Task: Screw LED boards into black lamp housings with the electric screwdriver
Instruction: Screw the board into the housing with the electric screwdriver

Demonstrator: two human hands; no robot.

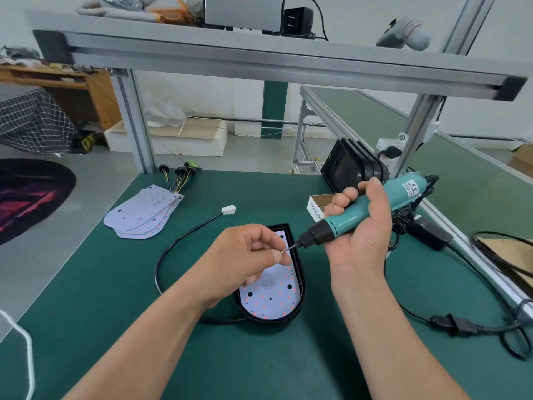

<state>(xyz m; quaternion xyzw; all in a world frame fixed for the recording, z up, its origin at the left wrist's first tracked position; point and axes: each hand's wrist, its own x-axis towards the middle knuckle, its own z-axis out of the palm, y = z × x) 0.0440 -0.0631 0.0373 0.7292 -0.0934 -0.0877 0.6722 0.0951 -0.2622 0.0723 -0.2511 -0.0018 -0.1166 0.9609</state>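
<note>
At the green mat's (115, 313) centre, the black lamp housing (271, 321) holds the LED board (271, 298), above which the left hand (245, 255) pinches a small screw (284, 250) against the bit of the electric screwdriver (360, 210), gripped in the right hand's (363, 235) curled fingers and slanting in from two o'clock.

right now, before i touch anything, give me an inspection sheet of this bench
surface: green mat covers the bench.
job's things: LED board sits in black lamp housing; spare LED boards stacked far left; spare housings leaning far right.
clutter: open screw box beside the right hand.
hands: left hand pinches a screw at the bit of the electric screwdriver; right hand grips the tool.
cables: housing lead loops left, white connector lying free; power cord coils right; wire harnesses at the back edge.
surroundings: aluminium shelf frame overhead; second green bench behind, right.
</note>
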